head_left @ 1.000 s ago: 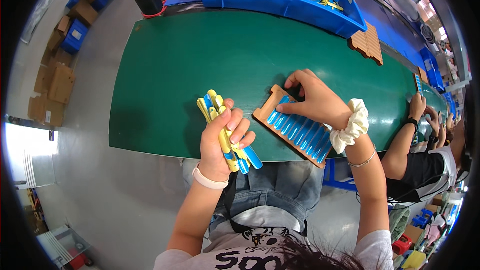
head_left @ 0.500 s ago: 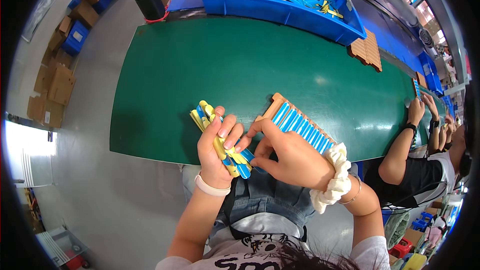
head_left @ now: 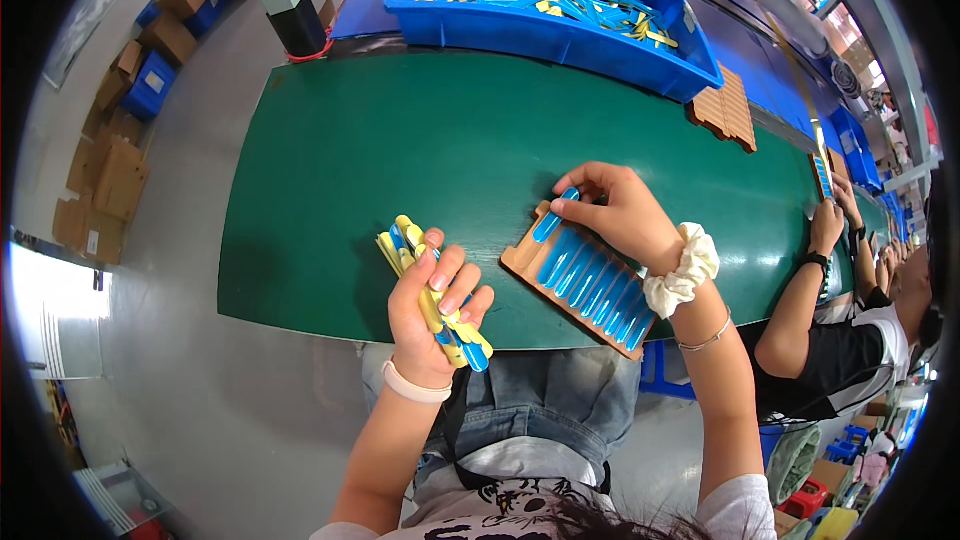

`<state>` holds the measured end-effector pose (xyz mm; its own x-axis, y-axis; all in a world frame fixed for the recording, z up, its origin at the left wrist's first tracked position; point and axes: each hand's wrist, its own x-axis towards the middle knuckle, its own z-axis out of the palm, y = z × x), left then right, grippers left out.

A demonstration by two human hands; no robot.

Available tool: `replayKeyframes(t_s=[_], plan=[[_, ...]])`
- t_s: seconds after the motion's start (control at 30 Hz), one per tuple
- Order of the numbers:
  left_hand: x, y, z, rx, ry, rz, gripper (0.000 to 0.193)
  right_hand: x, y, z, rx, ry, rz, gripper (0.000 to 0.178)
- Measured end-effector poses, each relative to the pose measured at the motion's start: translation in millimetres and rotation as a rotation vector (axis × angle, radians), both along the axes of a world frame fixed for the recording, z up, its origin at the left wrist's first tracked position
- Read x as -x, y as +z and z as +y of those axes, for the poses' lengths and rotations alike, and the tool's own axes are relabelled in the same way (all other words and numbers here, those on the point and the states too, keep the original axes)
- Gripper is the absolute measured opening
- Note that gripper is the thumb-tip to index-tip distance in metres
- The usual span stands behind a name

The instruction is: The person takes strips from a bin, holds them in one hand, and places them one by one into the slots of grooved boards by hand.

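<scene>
My left hand is wrapped round a bundle of flat, round-ended blue and yellow strips, held just off the front edge of the green table. My right hand pinches a single blue strip between thumb and fingers. That strip lies over the far-left end of a brown grooved tray; I cannot tell whether it is down in its groove. Beside it, several blue strips lie side by side across the tray, partly hidden by my right hand.
A big blue bin full of loose blue and yellow strips stands at the table's back edge. Another brown grooved tray lies to its right. At the far right, a co-worker's hands are at a similar tray. Green tabletop stretches between.
My right hand has gone from beside the bundle to the tray's far-left end, carrying a blue strip. My left hand still grips the bundle, slightly lower in view.
</scene>
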<state>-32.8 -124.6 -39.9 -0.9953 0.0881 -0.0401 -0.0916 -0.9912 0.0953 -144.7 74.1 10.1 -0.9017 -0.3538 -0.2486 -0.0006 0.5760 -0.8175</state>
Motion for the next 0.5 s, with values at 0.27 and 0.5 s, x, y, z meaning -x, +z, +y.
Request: replayKeyframes(t_s=[0.27,0.5], plan=[[-2,3,-1,0.034,0.002,-0.032,0.008,-17,-3,-14,-0.104,0.104,0.198,0.040],[-2,3,1,0.037,-0.022,-0.019,0.008,-14,0,18,0.044,0.275,0.142,0.051]])
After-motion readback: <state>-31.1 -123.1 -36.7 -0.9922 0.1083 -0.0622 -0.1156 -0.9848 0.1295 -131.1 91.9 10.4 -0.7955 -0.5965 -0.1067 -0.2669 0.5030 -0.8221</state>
